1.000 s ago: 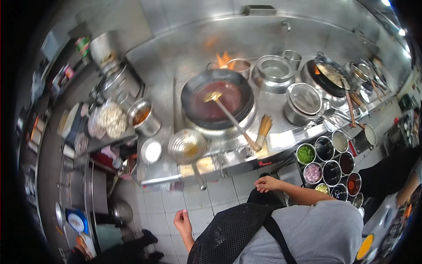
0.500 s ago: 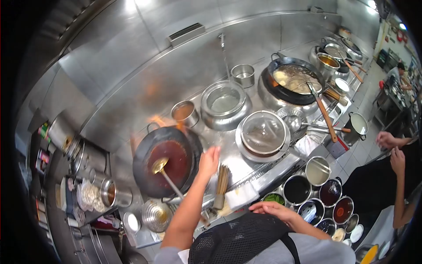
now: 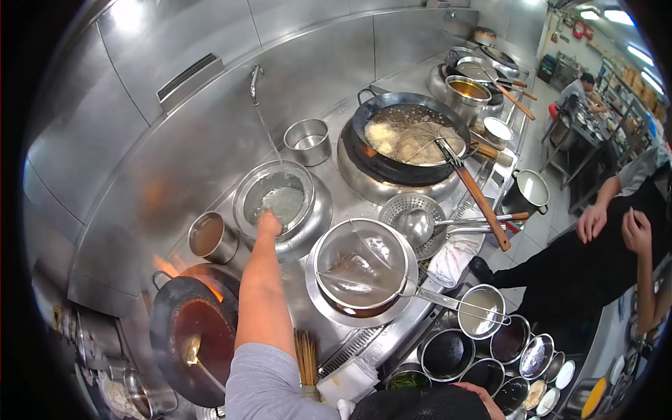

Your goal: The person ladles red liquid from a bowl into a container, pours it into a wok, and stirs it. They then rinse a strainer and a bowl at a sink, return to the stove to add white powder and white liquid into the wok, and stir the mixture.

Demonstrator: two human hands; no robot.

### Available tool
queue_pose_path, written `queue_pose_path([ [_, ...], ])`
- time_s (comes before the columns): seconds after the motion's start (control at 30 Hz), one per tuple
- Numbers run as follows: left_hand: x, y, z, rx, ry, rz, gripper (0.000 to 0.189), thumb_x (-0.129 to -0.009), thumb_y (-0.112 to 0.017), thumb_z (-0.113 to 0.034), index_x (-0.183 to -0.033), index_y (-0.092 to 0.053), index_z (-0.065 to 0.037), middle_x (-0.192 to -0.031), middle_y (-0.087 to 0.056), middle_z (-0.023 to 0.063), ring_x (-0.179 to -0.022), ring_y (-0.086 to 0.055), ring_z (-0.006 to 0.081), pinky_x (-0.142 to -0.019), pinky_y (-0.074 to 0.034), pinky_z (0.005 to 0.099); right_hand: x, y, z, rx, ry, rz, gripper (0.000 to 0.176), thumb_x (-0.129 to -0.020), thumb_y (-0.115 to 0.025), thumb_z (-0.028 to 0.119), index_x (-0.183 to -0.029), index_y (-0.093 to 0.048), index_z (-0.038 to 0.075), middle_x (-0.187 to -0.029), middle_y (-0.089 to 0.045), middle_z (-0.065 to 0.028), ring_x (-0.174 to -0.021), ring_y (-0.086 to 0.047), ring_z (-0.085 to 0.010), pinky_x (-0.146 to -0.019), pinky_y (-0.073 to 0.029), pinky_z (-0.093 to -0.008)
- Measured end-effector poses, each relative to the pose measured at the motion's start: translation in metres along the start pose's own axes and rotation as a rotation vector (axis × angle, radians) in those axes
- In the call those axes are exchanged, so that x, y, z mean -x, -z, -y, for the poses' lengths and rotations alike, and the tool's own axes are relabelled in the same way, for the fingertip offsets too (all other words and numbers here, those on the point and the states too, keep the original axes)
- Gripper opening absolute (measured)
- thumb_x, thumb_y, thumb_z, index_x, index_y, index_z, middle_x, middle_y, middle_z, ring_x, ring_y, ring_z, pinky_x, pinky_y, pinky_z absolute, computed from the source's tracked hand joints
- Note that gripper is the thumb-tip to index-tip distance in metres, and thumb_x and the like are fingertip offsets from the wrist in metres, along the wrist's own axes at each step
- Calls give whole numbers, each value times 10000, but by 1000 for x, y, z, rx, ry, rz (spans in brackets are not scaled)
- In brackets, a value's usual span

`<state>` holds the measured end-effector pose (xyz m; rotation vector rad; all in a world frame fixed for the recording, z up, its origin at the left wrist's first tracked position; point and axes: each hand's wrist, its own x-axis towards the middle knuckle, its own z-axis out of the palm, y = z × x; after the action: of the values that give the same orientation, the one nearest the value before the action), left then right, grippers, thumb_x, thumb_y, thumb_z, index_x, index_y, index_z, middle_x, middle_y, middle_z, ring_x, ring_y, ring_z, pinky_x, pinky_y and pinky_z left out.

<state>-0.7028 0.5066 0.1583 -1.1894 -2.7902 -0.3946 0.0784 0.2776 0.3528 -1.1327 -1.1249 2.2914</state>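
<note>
My left hand (image 3: 269,222) reaches over the near rim of a metal pot of water (image 3: 308,183), its fingers down inside and not clearly visible. Water from a tap (image 3: 256,75) runs into that pot. My right hand (image 3: 483,397) shows only in part at the bottom edge, its fingers hidden behind something black. Left of my forearm, a wok (image 3: 166,332) holds dark red sauce, with a ladle (image 3: 190,348) resting in it and flames behind. A metal container of brown liquid (image 3: 207,238) stands between wok and pot.
A large wok (image 3: 364,126) of bubbling oil holds frying food and a long-handled strainer (image 3: 483,199). Nearer are a fine sieve (image 3: 360,262) over a basin, a bamboo brush (image 3: 306,357) and several sauce pots (image 3: 448,353). A person in dark clothing (image 3: 581,259) stands at right.
My left hand has moved from above the counter beside the sauce wok to the water pot. The view has swung right, and my right hand now shows less at the bottom edge.
</note>
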Motion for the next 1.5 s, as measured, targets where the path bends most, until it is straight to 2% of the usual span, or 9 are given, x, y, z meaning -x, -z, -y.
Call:
queue_pose_path([
  [0.17, 0, 29, -18, -74, -20, 680, 534, -971, -413, -398, -1359, -558, -61, -1464, -473, 175, -1369, -426, 375, -1152, -270, 557, -3, -22, 46, 69, 11, -87, 373, -1002, -574, 275, -1276, -591, 23, -1216, -614, -42, -1146, -546, -147, -993, -420, -281],
  [0.3, 92, 107, -61, -16, 13, 427, 534, -1027, -277, -420, -1364, -574, -131, -1476, -474, 136, -1392, -412, 330, -1172, -182, 591, -19, -12, 46, 161, 70, -47, 515, -983, -578, 377, -1306, -542, -23, -1122, -674, -123, -1030, -640, -185, -947, -483, -311],
  [0.43, 143, 129, -42, -91, -52, 438, 882, -783, -716, -228, -1544, -273, -178, -1631, -191, 80, -1486, -213, 332, -1187, -237, 541, -18, -33, 50, 85, 183, -9, 489, -979, -583, 378, -1286, -527, 2, -1039, -694, -160, -932, -667, -207, -837, -512, -297],
  [0.53, 152, 119, -18, -29, -41, 642, 506, -739, -700, -159, -1235, -656, -64, -1333, -598, 173, -1221, -590, 316, -994, -495, 427, -9, -39, 46, 117, 262, 90, 498, -982, -581, 395, -1301, -514, 19, -1005, -695, -159, -875, -691, -220, -738, -526, -271],
  [0.6, 190, 130, -12, -20, -148, 562, 333, -733, -677, -138, -1044, -735, -33, -1143, -690, 189, -1061, -673, 328, -890, -543, 425, 4, -52, 39, 80, 339, 119, 510, -986, -575, 404, -1318, -501, 26, -997, -690, -153, -844, -698, -229, -697, -545, -277],
  [0.63, 216, 160, -18, 16, -114, 577, 347, -737, -675, -133, -1066, -727, -35, -1163, -682, 190, -1070, -666, 336, -899, -538, 428, 8, -52, 30, -3, 357, 142, 439, -991, -574, 277, -1305, -499, -21, -1017, -678, -207, -852, -699, -267, -734, -592, -362],
  [1.13, 638, 409, 108, 602, -146, -145, 301, -871, -651, -170, -1136, -677, -31, -1020, -705, 164, -942, -675, 328, -826, -529, 402, 84, -267, -60, 857, 533, 477, 309, -979, -599, 201, -1184, -626, -29, -1004, -700, -109, -890, -668, -158, -782, -531, -278],
  [1.37, 895, 438, 185, 780, 285, -309, 249, -895, -674, -108, -1112, -675, 13, -983, -710, 160, -894, -701, 271, -795, -549, 343, 10, -386, -131, 1420, 1049, 522, 451, -914, -640, 199, -1318, -536, 26, -1089, -655, -223, -975, -665, -371, -849, -520, -461],
  [1.5, 1037, 381, 219, 806, 694, -465, 240, -904, -670, -81, -1114, -673, 36, -980, -721, 173, -883, -702, 195, -793, -542, 300, -37, -397, -173, 1692, 888, 367, 592, -909, -626, 206, -1442, -389, 102, -1121, -637, -239, -1006, -644, -420, -875, -500, -510],
])
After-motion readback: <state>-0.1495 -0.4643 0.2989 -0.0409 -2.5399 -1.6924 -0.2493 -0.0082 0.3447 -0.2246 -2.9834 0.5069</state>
